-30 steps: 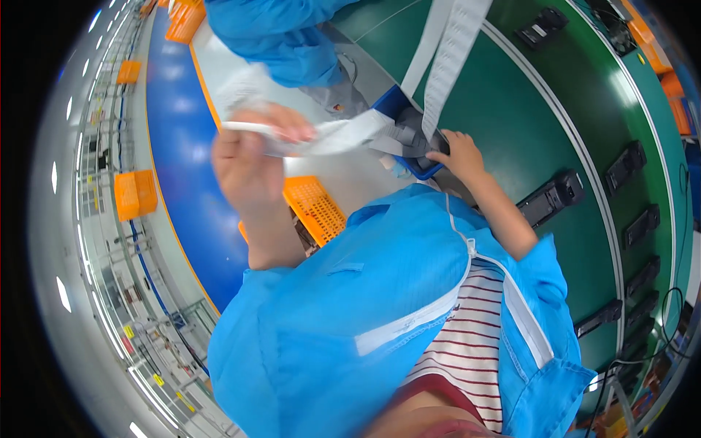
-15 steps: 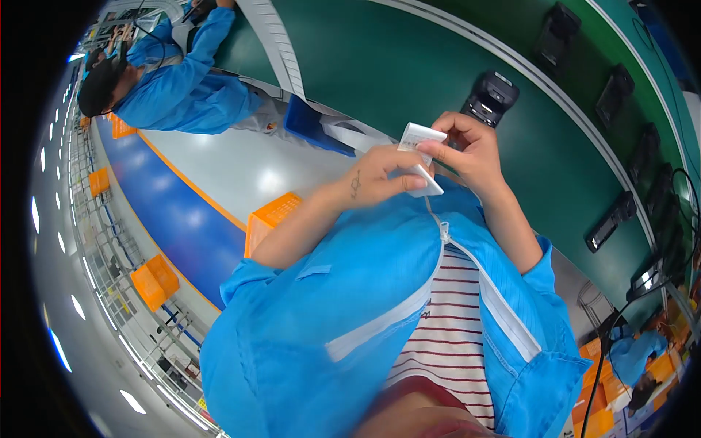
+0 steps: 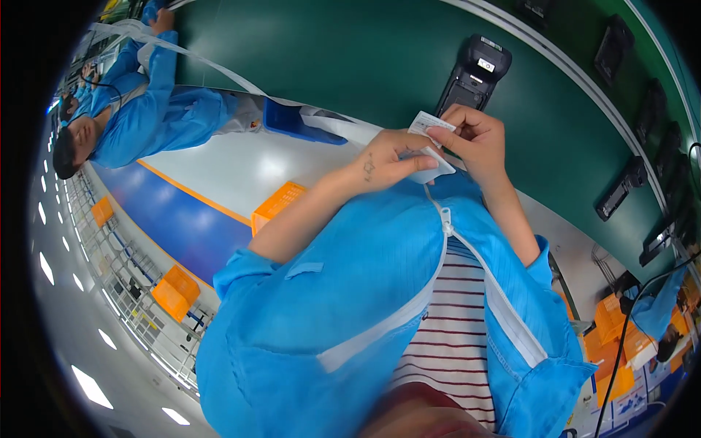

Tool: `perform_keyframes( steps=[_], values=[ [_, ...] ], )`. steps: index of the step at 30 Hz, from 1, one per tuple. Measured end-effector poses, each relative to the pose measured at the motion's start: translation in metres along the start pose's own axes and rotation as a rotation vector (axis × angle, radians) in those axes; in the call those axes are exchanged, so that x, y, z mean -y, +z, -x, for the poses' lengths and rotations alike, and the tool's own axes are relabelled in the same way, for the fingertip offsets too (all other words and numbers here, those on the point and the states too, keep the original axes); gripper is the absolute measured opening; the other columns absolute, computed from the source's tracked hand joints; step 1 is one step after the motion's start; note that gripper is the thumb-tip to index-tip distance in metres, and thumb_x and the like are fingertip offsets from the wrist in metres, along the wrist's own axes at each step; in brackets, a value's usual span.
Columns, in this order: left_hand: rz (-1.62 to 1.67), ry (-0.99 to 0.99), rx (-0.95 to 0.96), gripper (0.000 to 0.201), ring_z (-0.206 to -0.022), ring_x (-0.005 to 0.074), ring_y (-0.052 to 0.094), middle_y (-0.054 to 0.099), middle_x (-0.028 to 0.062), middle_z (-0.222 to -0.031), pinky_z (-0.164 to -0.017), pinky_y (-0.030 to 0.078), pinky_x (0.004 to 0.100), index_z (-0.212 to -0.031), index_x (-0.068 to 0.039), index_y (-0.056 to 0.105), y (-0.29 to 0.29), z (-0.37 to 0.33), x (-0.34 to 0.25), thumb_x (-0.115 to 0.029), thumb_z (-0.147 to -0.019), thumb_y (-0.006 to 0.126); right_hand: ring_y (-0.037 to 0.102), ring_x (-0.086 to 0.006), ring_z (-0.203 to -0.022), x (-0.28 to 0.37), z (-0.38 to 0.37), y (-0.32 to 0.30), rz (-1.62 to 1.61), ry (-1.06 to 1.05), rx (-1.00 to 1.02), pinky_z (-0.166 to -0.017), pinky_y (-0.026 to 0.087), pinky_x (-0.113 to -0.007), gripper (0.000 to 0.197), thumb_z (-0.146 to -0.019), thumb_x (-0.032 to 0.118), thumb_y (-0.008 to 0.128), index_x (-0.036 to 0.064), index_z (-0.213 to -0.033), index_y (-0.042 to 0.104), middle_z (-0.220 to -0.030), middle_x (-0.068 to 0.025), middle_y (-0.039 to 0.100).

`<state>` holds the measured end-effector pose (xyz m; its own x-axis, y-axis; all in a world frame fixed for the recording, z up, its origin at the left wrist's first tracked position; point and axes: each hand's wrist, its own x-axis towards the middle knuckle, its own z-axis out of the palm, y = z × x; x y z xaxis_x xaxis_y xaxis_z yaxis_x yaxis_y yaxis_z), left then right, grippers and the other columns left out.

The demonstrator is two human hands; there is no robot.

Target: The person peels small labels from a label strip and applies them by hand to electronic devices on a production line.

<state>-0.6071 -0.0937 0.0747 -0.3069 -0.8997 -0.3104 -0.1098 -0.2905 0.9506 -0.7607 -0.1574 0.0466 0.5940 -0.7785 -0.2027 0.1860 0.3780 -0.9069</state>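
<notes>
Both my hands are raised in front of my chest, close together. Between thumb and fingers, my left hand pinches a white label strip. A printed white label is gripped at its upper end by my right hand, thumb on its face. My fingers cover the stretch between the two white pieces, so I cannot tell whether they are joined. Just beyond my right hand, a black handheld terminal lies on the green table. It has small white stickers, and neither hand touches it.
More black handheld devices lie along the table's right side. A blue bin and white strips hang about the table's left edge. An orange crate stands left of my arm. A co-worker in blue works at the far left.
The view has shifted, showing more of the handheld terminal beyond my hands. The white pieces in my fingers have tilted and spread slightly. At far left, the co-worker's head has turned.
</notes>
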Motion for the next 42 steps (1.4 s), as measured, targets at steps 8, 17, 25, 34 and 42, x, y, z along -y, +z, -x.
perform_keyframes(
  steps=[8, 17, 25, 34, 42],
  values=[
    [0.075, 0.13, 0.22, 0.018, -0.072, 0.0157, 0.055, 0.061, 0.0075, -0.077, -0.067, 0.042, 0.0262, -0.086, -0.006, 0.063, -0.017, -0.01, 0.024, -0.016, -0.07, 0.062, 0.047, -0.0072, -0.053, -0.001, 0.007, -0.008, 0.168, 0.003, 0.098, -0.044, 0.032, -0.017, 0.004, -0.069, -0.002, 0.06, -0.0034, -0.065, 0.059, -0.063, -0.0064, 0.053],
    [0.065, -0.149, 0.12, 0.017, -0.072, 0.009, 0.054, 0.061, 0.0057, -0.076, -0.064, 0.042, 0.0216, -0.087, -0.004, 0.062, -0.003, -0.015, 0.025, -0.016, -0.076, 0.058, 0.049, -0.0068, -0.05, -0.029, 0.02, -0.003, -0.106, 0.2, -0.357, -0.046, 0.039, -0.017, 0.009, -0.073, 0.005, 0.059, -0.0034, -0.077, 0.059, -0.06, -0.0051, 0.055],
    [0.134, -0.149, 0.167, 0.018, -0.063, 0.0088, 0.051, 0.06, 0.0064, -0.071, -0.058, 0.04, 0.0214, -0.082, -0.002, 0.06, 0.006, -0.018, 0.043, -0.019, -0.078, 0.056, 0.051, -0.0064, -0.057, -0.047, 0.029, -0.002, 0.003, 0.051, -0.559, -0.052, 0.042, -0.018, 0.006, -0.072, 0.003, 0.06, -0.001, -0.076, 0.059, -0.068, -0.0044, 0.057],
    [0.21, -0.309, -0.115, 0.019, -0.062, 0.0126, 0.057, 0.06, 0.0087, -0.072, -0.056, 0.046, 0.0228, -0.089, 0.001, 0.055, 0.0, -0.031, 0.09, -0.016, -0.08, 0.051, 0.052, -0.0131, -0.077, -0.086, -0.02, -0.095, -0.226, -0.184, -0.735, -0.074, 0.04, -0.022, 0.012, -0.071, -0.002, 0.059, -0.0054, -0.083, 0.056, -0.079, -0.0082, 0.057],
    [0.414, -0.216, -0.292, 0.023, -0.059, 0.0121, 0.056, 0.061, 0.0091, -0.074, -0.053, 0.046, 0.023, -0.089, 0.001, 0.055, 0.001, -0.081, 0.108, -0.02, -0.081, 0.05, 0.054, -0.0124, -0.073, -0.087, -0.057, -0.072, -0.396, -0.289, -0.644, -0.071, 0.041, -0.022, 0.011, -0.07, -0.003, 0.06, -0.0027, -0.081, 0.057, -0.077, -0.0073, 0.058]
  ],
)
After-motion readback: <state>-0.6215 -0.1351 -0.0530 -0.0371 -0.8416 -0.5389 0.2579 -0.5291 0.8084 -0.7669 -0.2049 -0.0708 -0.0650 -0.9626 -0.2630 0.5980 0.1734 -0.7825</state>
